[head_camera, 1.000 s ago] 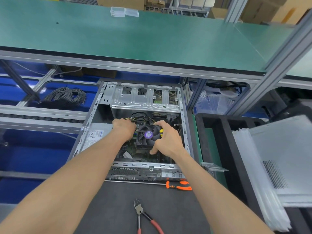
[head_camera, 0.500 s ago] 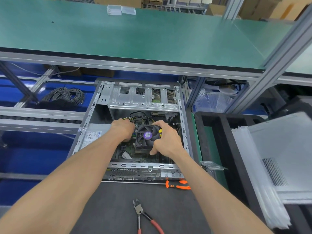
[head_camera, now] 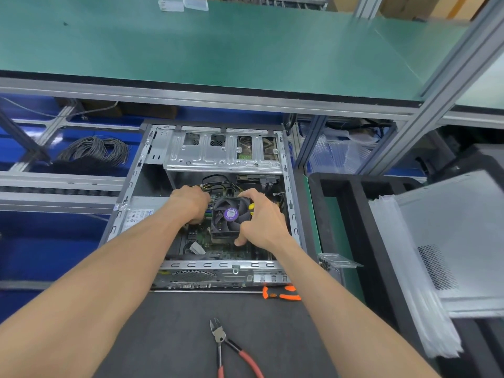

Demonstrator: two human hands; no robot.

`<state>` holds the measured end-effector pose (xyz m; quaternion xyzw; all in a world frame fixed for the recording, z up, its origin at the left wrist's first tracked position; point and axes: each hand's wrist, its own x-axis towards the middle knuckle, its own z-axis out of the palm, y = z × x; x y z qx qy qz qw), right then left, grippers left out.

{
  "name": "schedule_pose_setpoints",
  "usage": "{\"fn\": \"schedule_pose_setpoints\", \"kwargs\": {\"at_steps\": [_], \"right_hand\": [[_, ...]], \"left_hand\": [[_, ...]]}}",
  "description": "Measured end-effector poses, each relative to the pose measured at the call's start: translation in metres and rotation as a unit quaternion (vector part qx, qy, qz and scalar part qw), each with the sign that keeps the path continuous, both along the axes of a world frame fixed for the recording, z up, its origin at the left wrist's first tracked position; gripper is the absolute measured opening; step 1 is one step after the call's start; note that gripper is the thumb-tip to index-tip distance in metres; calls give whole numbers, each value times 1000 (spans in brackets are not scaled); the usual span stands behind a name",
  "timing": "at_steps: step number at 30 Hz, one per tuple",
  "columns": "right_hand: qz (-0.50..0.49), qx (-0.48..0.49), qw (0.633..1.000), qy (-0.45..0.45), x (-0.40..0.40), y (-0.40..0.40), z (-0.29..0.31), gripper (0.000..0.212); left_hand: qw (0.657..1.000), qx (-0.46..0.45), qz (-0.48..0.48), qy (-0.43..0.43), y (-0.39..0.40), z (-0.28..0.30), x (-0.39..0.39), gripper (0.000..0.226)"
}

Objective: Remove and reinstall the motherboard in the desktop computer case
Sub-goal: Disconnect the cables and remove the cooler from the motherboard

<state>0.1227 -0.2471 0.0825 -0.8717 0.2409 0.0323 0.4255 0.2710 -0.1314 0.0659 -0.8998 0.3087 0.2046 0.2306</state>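
The open desktop case (head_camera: 289, 214) lies flat on the dark mat. Inside it is the green motherboard (head_camera: 203, 237), carrying a black CPU cooler fan (head_camera: 230, 214) with a purple hub. My right hand (head_camera: 260, 218) grips the cooler's right side, index finger on its far corner and thumb at its near edge. A small yellow part (head_camera: 251, 206) shows beside that hand's fingers. My left hand (head_camera: 189, 203) is curled knuckles-up just left of the cooler, fingers tucked down onto the board; its fingertips are hidden.
Red-handled cutters (head_camera: 231, 347) lie on the mat in front of the case, and an orange-and-black tool (head_camera: 282, 293) rests at its front right corner. A black foam tray (head_camera: 346, 214) and a stacked white side panel (head_camera: 447, 241) stand to the right. A cable coil (head_camera: 95, 151) lies at left.
Both hands stay in place around the cooler. The right index finger has crept slightly along the fan's far edge. My head has shifted a little.
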Motion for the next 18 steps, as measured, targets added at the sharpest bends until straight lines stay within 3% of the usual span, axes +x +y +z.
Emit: {"fn": "schedule_pose_setpoints", "kwargs": {"at_steps": [14, 18], "right_hand": [[7, 0, 1000, 0, 1, -1, -3, 89], [4, 2, 1000, -6, 2, -2, -4, 89]], "left_hand": [[998, -24, -39, -36, 4, -3, -4, 39], [995, -54, -52, -70, 2, 22, 6, 13]]}}
